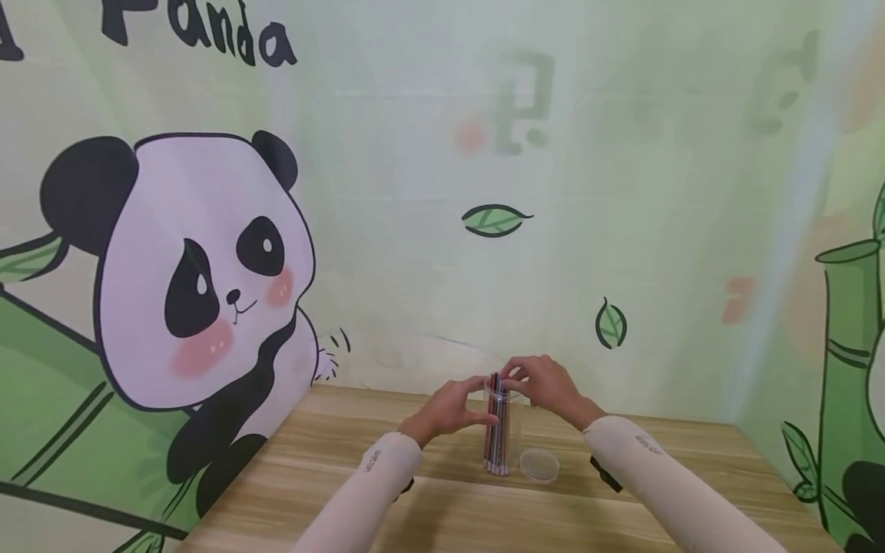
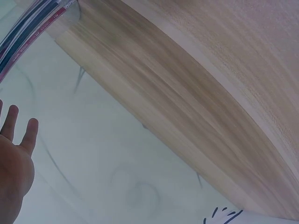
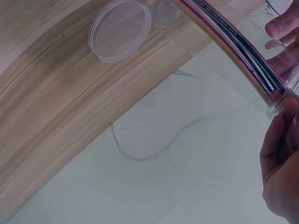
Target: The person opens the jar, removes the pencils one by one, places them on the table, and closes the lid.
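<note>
A clear cylindrical jar (image 1: pixel 514 434) stands upright on the table, with a bundle of slim pencils (image 1: pixel 495 434) inside it. From the left, my left hand (image 1: pixel 448 408) holds the jar between its thumb and fingers near the upper part. My right hand (image 1: pixel 548 382) is at the jar's mouth, its fingertips pinching at the tops of the pencils. In the right wrist view dark, red and yellowish pencils (image 3: pixel 233 41) show through the wall beside the right hand (image 3: pixel 284 163). Part of the left hand (image 2: pixel 16 168) shows in the left wrist view.
A round clear lid (image 1: pixel 539 465) lies flat on the wood-grain table (image 1: pixel 442 507), just right of the jar's base. Behind the table hangs a pale green backdrop (image 1: pixel 401 269) printed with pandas, leaves and bamboo.
</note>
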`<state>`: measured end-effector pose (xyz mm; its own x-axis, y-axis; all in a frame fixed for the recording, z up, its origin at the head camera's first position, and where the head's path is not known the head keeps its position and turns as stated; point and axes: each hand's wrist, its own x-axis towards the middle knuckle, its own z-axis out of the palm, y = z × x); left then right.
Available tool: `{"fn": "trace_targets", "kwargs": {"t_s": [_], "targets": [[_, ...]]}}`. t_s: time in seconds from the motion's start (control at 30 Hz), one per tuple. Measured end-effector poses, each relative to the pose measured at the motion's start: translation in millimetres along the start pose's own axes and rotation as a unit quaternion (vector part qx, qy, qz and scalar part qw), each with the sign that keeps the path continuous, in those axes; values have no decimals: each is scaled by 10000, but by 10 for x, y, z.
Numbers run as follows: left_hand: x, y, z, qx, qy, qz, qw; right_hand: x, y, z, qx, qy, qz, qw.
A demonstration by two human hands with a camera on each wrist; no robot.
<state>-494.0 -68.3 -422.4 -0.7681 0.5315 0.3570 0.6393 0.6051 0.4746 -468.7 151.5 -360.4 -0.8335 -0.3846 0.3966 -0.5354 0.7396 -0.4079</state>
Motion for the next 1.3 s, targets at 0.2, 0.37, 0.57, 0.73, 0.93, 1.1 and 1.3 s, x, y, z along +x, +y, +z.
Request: {"fn": "trace_targets", "kwargs": {"t_s": [0.2,0.37,0.57,0.73,0.93,1.1,1.3], "targets": [[6,1,-4,9,0,-19,10000,4,-26,-88,-83,184,-190,9996],[25,4,-22,40,6,6,10000,40,-57,-206,-272,354,-339,9984],[33,5,-23,-38,-5,10,10000,60,-72,-322,-364,487,-469,9971],[21,13,5,-97,-75,-136,9998,74,-71,-374,-388,510,-382,9972],[-1,19,33,-79,-99,-131,9998,83,-83,-428,-408,522,-324,9973],[-29,32,22,-133,-97,-111,9998,127,-130,-541,-496,600,-436,9960],[-10,43,-5,-113,-101,-105,9998,182,-188,-691,-567,696,-493,9947]]}}
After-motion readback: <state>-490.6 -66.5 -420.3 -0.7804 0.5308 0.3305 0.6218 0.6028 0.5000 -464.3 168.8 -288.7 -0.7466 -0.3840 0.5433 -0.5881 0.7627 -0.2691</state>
